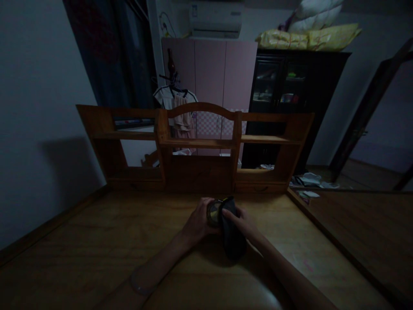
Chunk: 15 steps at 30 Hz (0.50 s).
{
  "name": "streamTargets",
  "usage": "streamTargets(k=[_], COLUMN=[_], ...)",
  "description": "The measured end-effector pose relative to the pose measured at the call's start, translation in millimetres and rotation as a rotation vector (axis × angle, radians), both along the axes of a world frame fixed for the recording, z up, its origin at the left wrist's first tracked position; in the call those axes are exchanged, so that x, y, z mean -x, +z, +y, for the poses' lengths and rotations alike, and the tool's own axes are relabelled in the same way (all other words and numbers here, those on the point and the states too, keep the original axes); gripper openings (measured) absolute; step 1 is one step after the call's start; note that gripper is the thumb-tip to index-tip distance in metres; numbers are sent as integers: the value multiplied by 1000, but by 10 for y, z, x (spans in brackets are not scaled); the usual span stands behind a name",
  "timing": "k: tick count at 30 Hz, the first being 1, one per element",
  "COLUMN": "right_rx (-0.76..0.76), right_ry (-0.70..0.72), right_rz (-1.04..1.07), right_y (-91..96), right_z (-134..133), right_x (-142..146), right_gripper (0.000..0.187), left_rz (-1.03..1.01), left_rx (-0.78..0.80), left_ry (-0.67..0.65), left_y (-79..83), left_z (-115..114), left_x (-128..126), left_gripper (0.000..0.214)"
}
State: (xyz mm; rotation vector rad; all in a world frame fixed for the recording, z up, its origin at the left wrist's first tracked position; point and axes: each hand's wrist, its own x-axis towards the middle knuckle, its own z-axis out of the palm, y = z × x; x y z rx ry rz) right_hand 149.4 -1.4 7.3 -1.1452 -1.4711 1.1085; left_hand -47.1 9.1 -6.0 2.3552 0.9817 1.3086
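Low over the wooden desk (155, 245), both hands meet around a dark item. My left hand (200, 219) is closed on the left side of a rounded object with mottled olive, yellowish and dark patches (213, 212); its exact kind is too dim to make out. My right hand (241, 221) grips a dark, soft-looking pouch-like piece (232, 239), thumb on its upper face. This dark piece lies against the mottled object's right side and hangs down toward the desk. Whether the two are joined cannot be told.
A wooden shelf unit (196, 143) with small drawers stands along the desk's far edge. A wall (48, 129) borders the left. Beyond are a pink wardrobe (209, 73), a black cabinet (300, 86) and hanging clothes (182, 112). To the right is a brown wooden surface (364, 228).
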Motion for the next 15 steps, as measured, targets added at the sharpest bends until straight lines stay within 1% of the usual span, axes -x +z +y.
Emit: streamTargets(k=[2, 5, 8, 11, 15], right_rx=[-39, -150, -245, -263, -289], right_ry=[-10, -16, -41, -67, -73], right_rz=[-35, -115, -197, -242, -273], right_y=[2, 30, 46, 22, -25], right_z=[-15, -52, -73, -67, -45], right_x=[12, 17, 8, -4, -8], right_gripper=[46, 41, 37, 37, 38], left_rz=[10, 40, 68, 81, 86], left_rx=[-5, -5, 10, 21, 18], left_ry=[0, -9, -12, -3, 17], left_y=[4, 32, 59, 59, 30], left_z=[-10, -40, -70, -77, -60], left_x=[-5, -10, -9, -7, -7], left_gripper=[100, 107, 104, 99, 99])
